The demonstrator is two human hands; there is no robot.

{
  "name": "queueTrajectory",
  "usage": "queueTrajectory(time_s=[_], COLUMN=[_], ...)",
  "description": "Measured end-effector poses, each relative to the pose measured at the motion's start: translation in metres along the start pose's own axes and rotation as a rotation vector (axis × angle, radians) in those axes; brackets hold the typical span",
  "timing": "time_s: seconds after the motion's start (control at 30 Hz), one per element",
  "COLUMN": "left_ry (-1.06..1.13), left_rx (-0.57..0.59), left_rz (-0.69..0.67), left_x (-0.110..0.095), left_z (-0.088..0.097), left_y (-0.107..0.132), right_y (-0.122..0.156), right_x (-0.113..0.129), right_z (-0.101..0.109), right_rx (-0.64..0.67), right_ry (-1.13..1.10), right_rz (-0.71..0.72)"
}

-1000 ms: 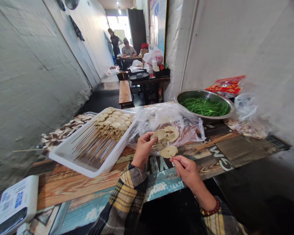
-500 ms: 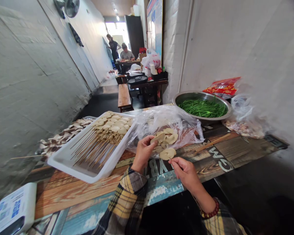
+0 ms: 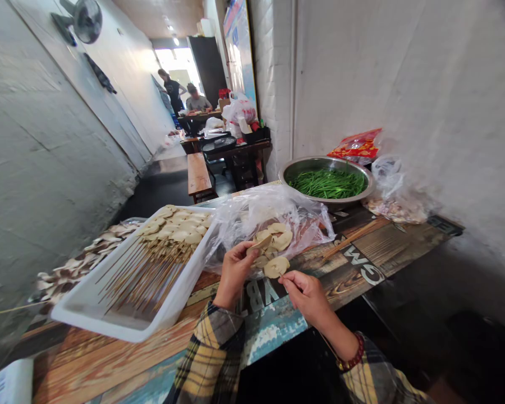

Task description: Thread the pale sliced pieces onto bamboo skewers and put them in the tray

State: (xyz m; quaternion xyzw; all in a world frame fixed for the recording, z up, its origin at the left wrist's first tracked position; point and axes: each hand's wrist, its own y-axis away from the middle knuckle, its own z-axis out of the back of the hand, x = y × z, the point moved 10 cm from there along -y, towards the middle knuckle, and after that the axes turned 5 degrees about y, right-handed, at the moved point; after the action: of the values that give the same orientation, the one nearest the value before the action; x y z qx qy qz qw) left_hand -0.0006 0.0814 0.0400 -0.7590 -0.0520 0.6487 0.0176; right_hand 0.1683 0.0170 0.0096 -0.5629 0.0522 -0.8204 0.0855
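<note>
My left hand (image 3: 234, 270) pinches a thin, pale beige oval slice (image 3: 261, 245) between thumb and fingers, tilted nearly edge-on. My right hand (image 3: 306, 294) is closed on a thin wooden skewer (image 3: 281, 275), most of it hidden by the hand and wrist. A pale oval slice (image 3: 276, 267) is on the skewer's tip, just right of and below the left hand's slice. More loose slices (image 3: 283, 241) lie behind the hands on an open clear plastic bag (image 3: 252, 209). Left of them, a white tray (image 3: 189, 292) holds rows of skewered slices (image 3: 172, 227), sticks toward me.
A metal bowl (image 3: 283, 175) of green stalks stands at the back right, beside a red package (image 3: 356, 145) and a knotted clear bag (image 3: 393, 185). Loose skewers (image 3: 353, 238) lie on the table. Brown-and-white pieces (image 3: 78, 269) sit left of the tray. Two people work far behind.
The view has swung right, so things appear farther left. The left hand's slice has tilted edge-on. My right hand still grips the skewer with its slice.
</note>
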Motion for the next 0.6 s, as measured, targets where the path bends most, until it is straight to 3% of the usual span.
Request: queueTrajectory(time_s=[0.17, 0.4, 0.6], left_ry=[0.015, 0.25, 0.301], left_rx=[0.053, 0.047, 0.055], left_rz=[0.051, 0.19, 0.194], left_x=[0.008, 0.024, 0.024], left_z=[-0.005, -0.01, -0.011], left_y=[0.0, 0.003, 0.005], right_y=[0.0, 0.005, 0.006], right_x=[0.002, -0.005, -0.011], right_z=[0.003, 0.002, -0.003], right_rx=[-0.021, -0.017, 0.008], right_ry=[-0.013, -0.009, -0.02], right_rz=[0.014, 0.025, 0.015])
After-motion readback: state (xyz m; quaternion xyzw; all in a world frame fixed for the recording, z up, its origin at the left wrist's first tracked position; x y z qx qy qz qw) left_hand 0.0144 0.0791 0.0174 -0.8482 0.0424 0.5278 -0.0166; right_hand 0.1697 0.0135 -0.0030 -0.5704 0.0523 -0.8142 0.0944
